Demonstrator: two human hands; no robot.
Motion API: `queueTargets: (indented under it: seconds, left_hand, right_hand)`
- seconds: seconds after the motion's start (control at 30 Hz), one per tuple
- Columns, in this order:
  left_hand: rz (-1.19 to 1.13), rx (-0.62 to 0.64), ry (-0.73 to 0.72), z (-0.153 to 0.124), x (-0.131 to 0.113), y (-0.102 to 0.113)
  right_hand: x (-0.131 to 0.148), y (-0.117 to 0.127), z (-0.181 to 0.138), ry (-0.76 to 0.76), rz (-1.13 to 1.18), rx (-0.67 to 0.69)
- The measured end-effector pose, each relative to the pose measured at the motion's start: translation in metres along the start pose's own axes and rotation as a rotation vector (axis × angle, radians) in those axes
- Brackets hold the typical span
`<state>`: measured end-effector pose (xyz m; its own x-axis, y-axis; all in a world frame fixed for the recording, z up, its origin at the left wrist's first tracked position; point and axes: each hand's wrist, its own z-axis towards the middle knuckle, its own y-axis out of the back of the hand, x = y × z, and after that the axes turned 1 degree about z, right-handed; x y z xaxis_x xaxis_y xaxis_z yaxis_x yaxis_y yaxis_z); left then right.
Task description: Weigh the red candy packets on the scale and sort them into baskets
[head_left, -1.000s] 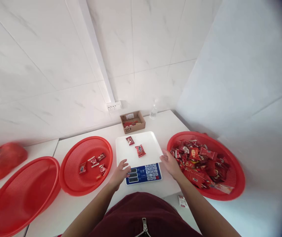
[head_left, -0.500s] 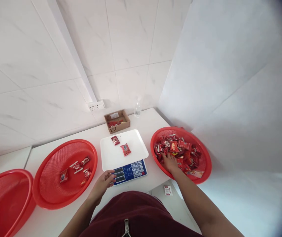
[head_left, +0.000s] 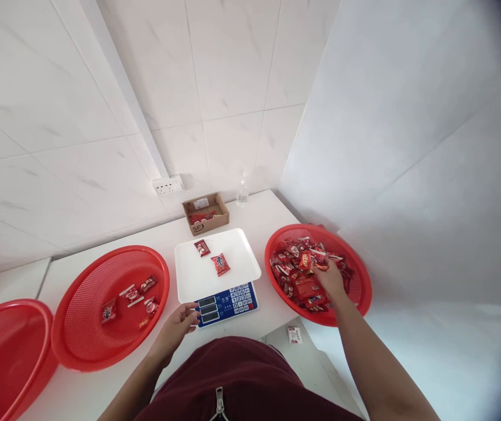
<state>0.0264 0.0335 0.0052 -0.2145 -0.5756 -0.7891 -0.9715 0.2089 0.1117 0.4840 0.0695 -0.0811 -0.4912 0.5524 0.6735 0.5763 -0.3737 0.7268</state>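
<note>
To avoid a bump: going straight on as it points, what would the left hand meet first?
Likely the blue scale panel, at its display end: the left hand points that way, fingertips right at its edge. Whether they touch or hover above is unclear.

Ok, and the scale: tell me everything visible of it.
The scale has a shallow white pan, plastic-looking and round-cornered, above a blue front panel with three dark displays on its left and number keys on its right; no reading is legible. It stands on the white table between two red baskets. Two wrapped sweets lie apart on the pan. The left hand is at the panel's left edge; contact is unclear.
</note>
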Motion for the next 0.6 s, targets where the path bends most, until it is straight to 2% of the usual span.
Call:
queueTargets:
  seconds: [0.13, 0.33, 0.43, 0.6]
  left_hand:
    - [0.003, -0.001, -0.015, 0.009, 0.002, -0.002]
    - [-0.001, 0.023, -0.016, 0.015, 0.006, 0.0]
    - [0.002, 0.022, -0.013, 0.014, 0.007, 0.001]
    - [0.011, 0.037, -0.011, 0.01, 0.003, -0.002]
  right_hand:
    - [0.003, 0.011, -0.001, 0.043, 0.092, 0.066]
    - [0.011, 0.014, -0.003, 0.11, 0.014, 0.122]
    - [0.021, 0.004, -0.009, 0.141, 0.0, 0.192]
    - [0.038, -0.031, -0.028, 0.376, -0.196, 0.444]
